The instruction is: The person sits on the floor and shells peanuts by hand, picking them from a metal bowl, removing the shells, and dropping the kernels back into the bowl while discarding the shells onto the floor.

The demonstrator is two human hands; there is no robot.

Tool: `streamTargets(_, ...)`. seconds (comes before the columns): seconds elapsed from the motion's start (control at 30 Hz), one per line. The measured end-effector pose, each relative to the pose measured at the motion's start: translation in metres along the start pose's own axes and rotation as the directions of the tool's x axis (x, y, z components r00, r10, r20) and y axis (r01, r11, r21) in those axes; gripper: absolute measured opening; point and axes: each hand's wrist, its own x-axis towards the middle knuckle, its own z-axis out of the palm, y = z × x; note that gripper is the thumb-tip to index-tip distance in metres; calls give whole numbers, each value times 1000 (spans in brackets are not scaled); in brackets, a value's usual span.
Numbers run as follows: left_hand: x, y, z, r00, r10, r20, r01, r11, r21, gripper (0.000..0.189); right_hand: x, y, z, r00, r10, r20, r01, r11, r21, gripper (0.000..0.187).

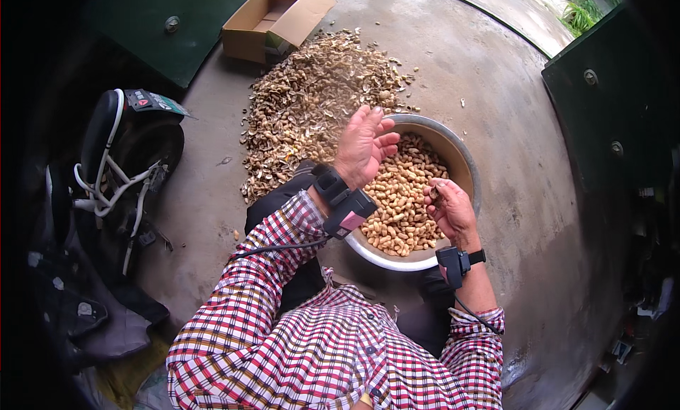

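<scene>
A metal basin (470, 163) stands on the floor in front of me, partly filled with unshelled peanuts (401, 208). Above its far-left rim is my left hand (366, 143), palm turned toward the basin, fingers apart and holding nothing I can see. My right hand (454, 208) is over the right side of the basin. Between its thumb and fingers it pinches a small dark brown piece (435, 195), which looks like a peanut or a bit of shell. Left of the basin spreads a large heap of peanut shells (297, 112), reaching close to my leg.
Behind the heap sits an open cardboard box (244, 43). A bicycle or scooter with a black seat (98, 133) stands at left. Dark green door panels (589, 112) flank the opening to the outside. Stray shells dot the concrete floor (510, 144).
</scene>
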Motion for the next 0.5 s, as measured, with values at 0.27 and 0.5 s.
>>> streamTargets(0.27, -29, -38, -10, 894, -429, 130, 390, 888, 243, 21, 11, 5, 10, 1000, 18, 21, -19, 999, 32, 14)
streamTargets(0.5, -33, -19, -13, 916, -361, 174, 337, 929, 156, 19, 47, 29, -16, 985, 84, -152, -92, 995, -48, 10)
